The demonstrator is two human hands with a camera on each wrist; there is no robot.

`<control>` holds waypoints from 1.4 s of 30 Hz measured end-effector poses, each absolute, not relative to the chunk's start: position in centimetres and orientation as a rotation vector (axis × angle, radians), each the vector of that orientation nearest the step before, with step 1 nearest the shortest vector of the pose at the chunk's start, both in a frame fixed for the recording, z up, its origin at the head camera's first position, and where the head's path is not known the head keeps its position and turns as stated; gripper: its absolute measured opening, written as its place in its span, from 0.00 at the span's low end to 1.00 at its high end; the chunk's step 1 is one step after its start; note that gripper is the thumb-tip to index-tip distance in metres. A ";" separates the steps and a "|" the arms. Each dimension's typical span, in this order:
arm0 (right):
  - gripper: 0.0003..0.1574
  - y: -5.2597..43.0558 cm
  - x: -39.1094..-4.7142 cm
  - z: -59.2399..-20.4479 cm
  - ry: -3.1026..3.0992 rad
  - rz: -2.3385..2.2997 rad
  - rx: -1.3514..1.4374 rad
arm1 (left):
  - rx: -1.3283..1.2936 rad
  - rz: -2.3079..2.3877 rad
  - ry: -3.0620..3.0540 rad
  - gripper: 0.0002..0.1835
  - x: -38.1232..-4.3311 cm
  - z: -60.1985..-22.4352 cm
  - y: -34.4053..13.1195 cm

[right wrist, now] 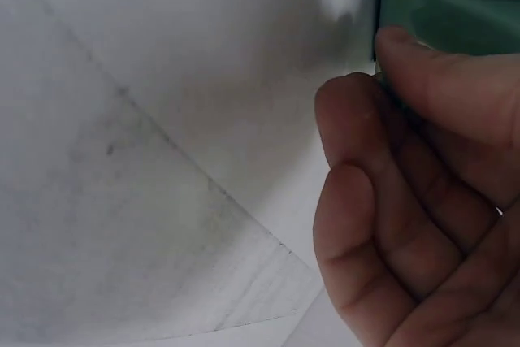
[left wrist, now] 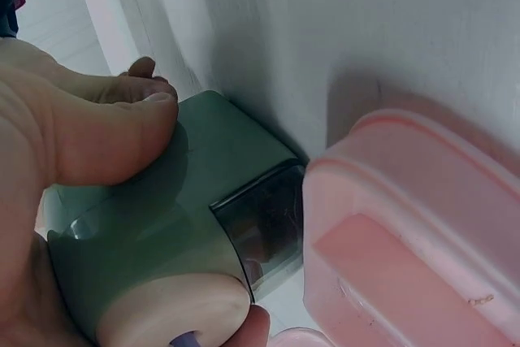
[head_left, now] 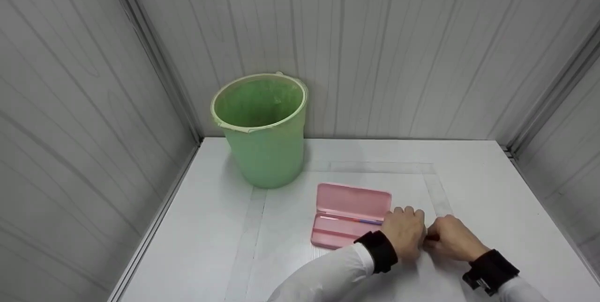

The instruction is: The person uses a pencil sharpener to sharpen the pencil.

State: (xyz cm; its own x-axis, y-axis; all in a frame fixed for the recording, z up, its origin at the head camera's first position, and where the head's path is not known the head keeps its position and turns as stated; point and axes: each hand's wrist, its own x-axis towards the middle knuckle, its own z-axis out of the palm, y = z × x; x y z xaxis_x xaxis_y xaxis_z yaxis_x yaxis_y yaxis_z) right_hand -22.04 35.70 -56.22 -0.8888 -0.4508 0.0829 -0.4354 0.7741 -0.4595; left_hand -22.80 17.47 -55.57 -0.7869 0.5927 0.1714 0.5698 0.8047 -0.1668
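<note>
A white table [head_left: 187, 245] fills my space. At its back left stands a green bucket [head_left: 272, 156], perhaps set aside to leave working room. Nearer, a pink case [head_left: 354, 199] lies open. Just right of it, my left hand [head_left: 404, 234] grips a green device [left wrist: 154, 225], probably a sharpener, seemingly to steady it. My right hand [head_left: 452, 238] curls at its edge; whether it pinches anything, I cannot tell. A slim red-and-blue stick [head_left: 368, 221] lies in the case.

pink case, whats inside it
Inside the open pink case, a slim stick with orange and blue parts lies along the hinge side. In the head view, the left hand and black wristband cover its right end; anything there is hidden.
</note>
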 end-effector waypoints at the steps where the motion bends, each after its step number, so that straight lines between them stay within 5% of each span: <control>1: 0.10 35.7 -21.9 -56.2 2.927 -0.742 -0.736 | -0.905 0.155 -2.779 0.23 -22.8 -55.5 17.5; 42: 0.09 36.3 -20.1 -53.2 2.865 -0.738 -0.922 | -0.842 0.189 -2.829 0.25 -22.8 -55.4 18.2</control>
